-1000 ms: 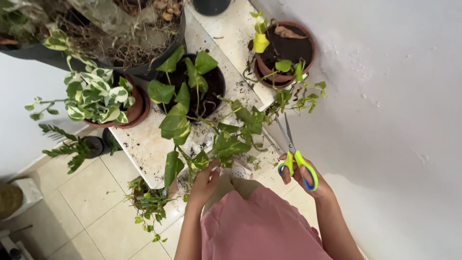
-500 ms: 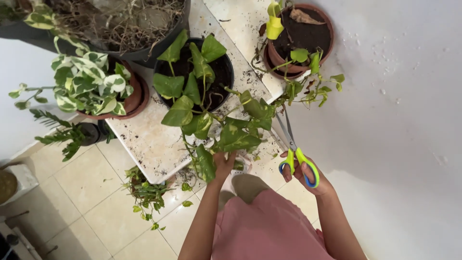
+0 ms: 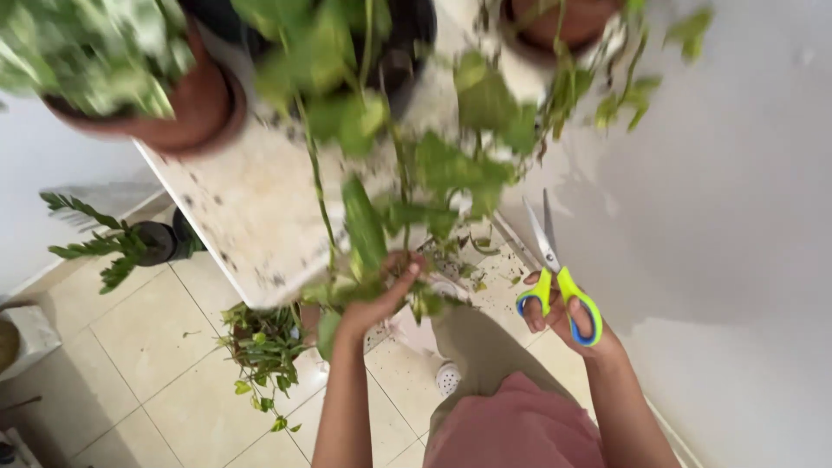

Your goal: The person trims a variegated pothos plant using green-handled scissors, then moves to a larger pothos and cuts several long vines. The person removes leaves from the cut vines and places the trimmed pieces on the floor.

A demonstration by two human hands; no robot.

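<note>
My left hand grips the trailing green vine of a potted plant just past the front edge of the white table. The vine hangs down from a black pot at the top of the view; its leaves are blurred. To the right, near the white wall, my right hand holds yellow-green and blue scissors. Their blades point up and stand slightly apart, away from the vine.
A terracotta pot with variegated leaves stands on the table's left end, another terracotta pot at the top right. On the tiled floor are a small dark pot with a feathery plant and a leafy plant under the table.
The view has tilted down and blurred, so the table and pots slid upward. My left hand has shifted lower on the vine. The scissors hand stays about where it was.
</note>
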